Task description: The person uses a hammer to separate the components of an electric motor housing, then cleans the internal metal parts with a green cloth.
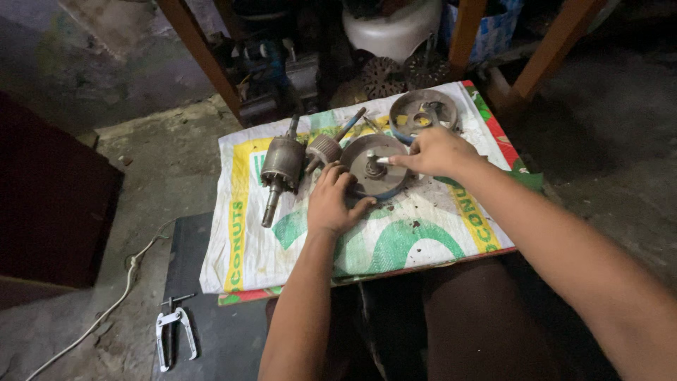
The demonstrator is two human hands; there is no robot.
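The round metal end cover [374,169] lies flat on the printed woven sack [395,233], near the sheet's centre. The left hand [331,201] presses on its rim at about seven o'clock, fingers spread and curled over the edge — gripping the cover itself. The right hand [437,152] reaches in from three o'clock, fingers pinched shut on a small light-coloured tool [383,161] aimed at the central hub. If that tip skids off the hub, it could jab the left fingers; the loose sack may also slide. The armature [281,169] lies at nine o'clock, a second cover [423,111] at one o'clock.
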